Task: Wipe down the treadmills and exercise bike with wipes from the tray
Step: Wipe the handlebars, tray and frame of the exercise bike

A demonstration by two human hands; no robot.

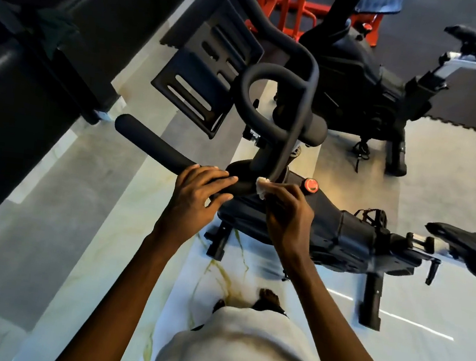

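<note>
Gripping the handlebar (157, 147) with my left hand (196, 196), fingers curled over the black foam, while my right hand (286, 215) pinches a crumpled white wipe (262, 188) against the bar right beside it. Exercise bike (343, 237) sits on the pale marble floor (98, 253), second bike (355, 75) just behind it.

Left hand (200, 189) grips the exercise bike (343, 234) handlebar (157, 147); right hand (288, 212) presses a wipe (262, 187) against it.
</note>
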